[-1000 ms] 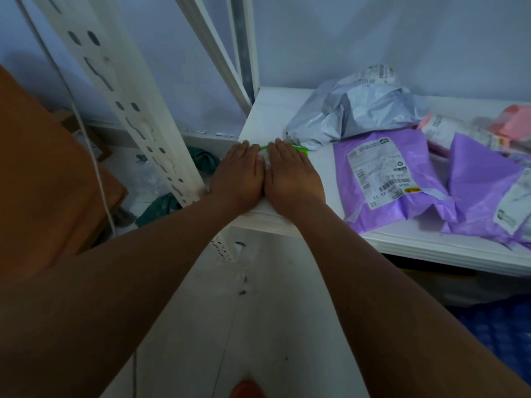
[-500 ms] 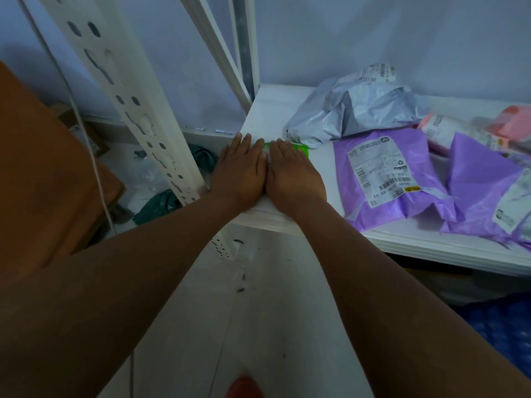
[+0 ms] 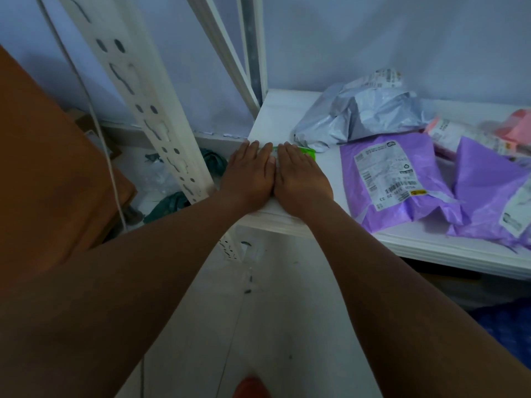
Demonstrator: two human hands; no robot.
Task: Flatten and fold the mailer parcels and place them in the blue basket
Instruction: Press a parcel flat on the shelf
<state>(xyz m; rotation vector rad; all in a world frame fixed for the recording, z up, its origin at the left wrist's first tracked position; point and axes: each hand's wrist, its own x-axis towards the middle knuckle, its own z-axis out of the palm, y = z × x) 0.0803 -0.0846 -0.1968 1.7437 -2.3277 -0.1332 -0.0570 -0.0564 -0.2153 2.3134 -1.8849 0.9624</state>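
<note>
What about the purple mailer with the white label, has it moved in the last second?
No. The purple mailer lies as before at the front edge of the white shelf, in front of the grey mailer.

glossy crinkled plastic purple mailer [image 3: 396, 179] (paper label), smooth white shelf [image 3: 283, 119]

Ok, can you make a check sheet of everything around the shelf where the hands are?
Surface: white shelf board, parcels spread over its right part.
Job's things: flat green mailer mostly under the hands; crumpled grey plastic mailer behind it; purple labelled mailer; second purple mailer; pink parcel far right; blue basket partly visible below.
Clutter: dark green cloth on the floor.
Grippers: left hand and right hand flat, side by side, pressing down.
Cables: thin white cord hanging left.
Surroundings: white perforated metal upright; pale wall.
</note>
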